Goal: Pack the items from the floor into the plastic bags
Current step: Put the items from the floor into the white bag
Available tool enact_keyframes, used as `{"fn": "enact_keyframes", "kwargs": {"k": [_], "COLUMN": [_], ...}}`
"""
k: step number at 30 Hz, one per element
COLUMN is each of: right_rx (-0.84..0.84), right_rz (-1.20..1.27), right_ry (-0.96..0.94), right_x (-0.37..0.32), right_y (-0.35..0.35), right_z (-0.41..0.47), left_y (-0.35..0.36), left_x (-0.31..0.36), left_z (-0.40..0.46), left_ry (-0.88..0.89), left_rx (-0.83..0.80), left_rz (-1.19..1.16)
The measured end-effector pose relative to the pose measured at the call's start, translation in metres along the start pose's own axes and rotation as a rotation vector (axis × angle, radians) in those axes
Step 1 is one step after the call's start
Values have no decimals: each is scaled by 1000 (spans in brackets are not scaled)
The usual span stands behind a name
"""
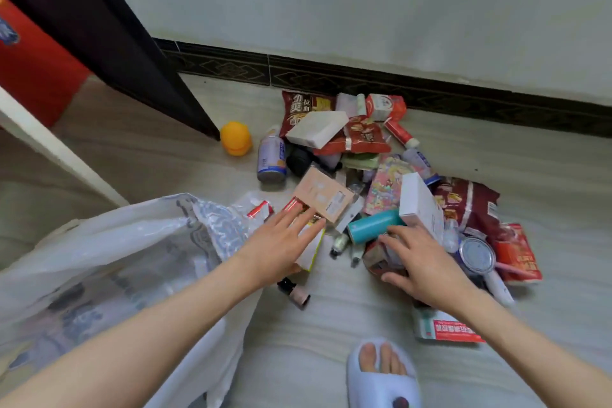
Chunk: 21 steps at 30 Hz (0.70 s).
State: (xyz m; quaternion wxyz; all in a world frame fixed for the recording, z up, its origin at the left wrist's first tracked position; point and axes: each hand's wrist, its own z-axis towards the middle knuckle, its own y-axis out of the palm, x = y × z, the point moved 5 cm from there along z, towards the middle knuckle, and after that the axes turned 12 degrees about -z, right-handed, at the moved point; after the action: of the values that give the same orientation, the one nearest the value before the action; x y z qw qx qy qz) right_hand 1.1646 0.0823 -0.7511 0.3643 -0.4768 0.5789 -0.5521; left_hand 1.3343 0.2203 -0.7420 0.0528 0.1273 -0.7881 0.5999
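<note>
- At the bottom edge, right of centre, a foot in a pale blue slipper stands on the grey floor.
- Filling the lower left, a translucent white plastic bag lies crumpled, its mouth towards the pile.
- Just right of the bag, low in the centre, a small dark-capped bottle lies on its side.
- The left hand is at centre frame, fingers spread flat over a white and yellow box, thumb tucked under it; whether it truly grips the box I cannot tell.
- The right hand, right of centre, is loose and open, fingertips touching a brownish packet just below a teal bottle.
- Beyond the hands, the pile of items spreads across the centre and right: snack bags, boxes, a can.
- Above centre left, an orange container stands apart beside a dark door.
</note>
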Motion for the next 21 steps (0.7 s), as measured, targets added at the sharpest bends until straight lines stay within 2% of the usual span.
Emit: {"fn": "enact_keyframes", "kwargs": {"k": [2, 5, 11, 13, 16, 21], "right_rx": [-28, -67, -65, -80, -68, 61], "right_rz": [1, -39, 3, 10, 82, 206], "right_ry": [10, 22, 38, 50, 88, 176], "right_x": [2, 2, 3, 5, 3, -9], "right_y": [12, 20, 22, 18, 6, -52], "right_z": [-3, -2, 6, 1, -9, -5], "left_y": [16, 40, 46, 38, 13, -47], "left_x": [4, 0, 2, 6, 9, -2], "left_z": [13, 28, 39, 38, 26, -21], "left_ry": [20, -58, -11, 13, 13, -93], "left_rx": [-72, -207, -172, -98, 112, 353], "left_rz": [18, 83, 135, 61, -77, -248]}}
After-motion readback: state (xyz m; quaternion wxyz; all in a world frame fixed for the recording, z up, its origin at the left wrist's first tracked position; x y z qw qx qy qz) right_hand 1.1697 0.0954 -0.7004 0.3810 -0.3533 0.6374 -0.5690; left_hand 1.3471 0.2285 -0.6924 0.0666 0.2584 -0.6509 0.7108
